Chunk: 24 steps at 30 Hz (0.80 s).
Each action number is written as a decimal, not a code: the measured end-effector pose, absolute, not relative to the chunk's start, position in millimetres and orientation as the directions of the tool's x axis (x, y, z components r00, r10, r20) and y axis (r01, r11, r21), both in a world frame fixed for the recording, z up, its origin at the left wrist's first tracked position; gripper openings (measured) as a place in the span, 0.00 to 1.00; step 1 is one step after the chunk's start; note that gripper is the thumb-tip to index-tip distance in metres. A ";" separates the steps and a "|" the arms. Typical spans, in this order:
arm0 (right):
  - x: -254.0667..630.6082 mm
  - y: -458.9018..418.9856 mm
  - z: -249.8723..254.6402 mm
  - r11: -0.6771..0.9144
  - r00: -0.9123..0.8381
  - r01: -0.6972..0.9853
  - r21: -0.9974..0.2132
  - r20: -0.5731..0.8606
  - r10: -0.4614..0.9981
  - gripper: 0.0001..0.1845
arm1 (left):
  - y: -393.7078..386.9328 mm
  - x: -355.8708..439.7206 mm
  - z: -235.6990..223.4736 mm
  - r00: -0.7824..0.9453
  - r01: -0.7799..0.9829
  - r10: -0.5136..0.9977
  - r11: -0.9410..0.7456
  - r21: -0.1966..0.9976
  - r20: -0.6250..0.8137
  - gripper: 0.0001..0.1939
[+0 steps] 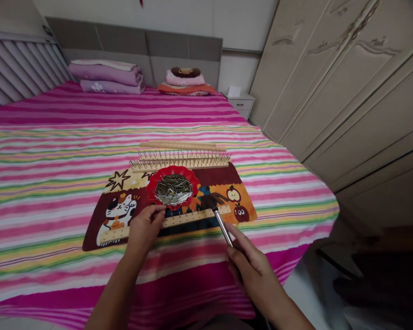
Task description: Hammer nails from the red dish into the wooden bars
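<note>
My right hand (249, 261) is wrapped round the metal handle of a claw hammer (222, 225), whose dark head is over the right part of a pale wooden strip (189, 217). The strip lies across a patterned mat and has small holes and several nails standing along it. With fingers pinched together, my left hand (147, 227) is at the strip's middle; what is between its fingertips is too small to make out. Just beyond that hand sits a red scalloped bowl (151, 189) filled with loose nails (173, 188).
Behind the bowl lie wooden strips studded with upright nails (182, 160), and a plain wooden strip (178, 145). Under the work is a mat (92, 231) with cat and apple pictures, on a striped bedspread (289, 183). Folded bedding (106, 75) rests by the headboard; wardrobes (357, 101) stand right.
</note>
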State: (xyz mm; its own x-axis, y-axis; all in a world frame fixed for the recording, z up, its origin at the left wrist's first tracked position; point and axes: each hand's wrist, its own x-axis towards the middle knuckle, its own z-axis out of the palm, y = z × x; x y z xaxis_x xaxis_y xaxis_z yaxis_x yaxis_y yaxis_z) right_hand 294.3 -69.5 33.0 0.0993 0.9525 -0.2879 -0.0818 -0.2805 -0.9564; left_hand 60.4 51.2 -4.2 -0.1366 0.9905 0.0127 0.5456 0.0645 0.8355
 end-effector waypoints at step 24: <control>310.2 -79.5 16.9 -0.289 0.143 0.033 -0.957 -0.281 0.949 0.28 | 105.0 70.0 16.8 -0.006 0.582 1.000 0.005 0.813 -0.002 0.12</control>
State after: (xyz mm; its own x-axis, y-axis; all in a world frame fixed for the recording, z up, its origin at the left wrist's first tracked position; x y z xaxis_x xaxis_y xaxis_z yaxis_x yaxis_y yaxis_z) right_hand 310.2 -79.5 16.9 0.1432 0.9489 -0.2813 0.0334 -0.2887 -0.9568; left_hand 70.0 105.0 16.8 -0.0063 1.0000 -0.0018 0.5818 0.0052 0.8133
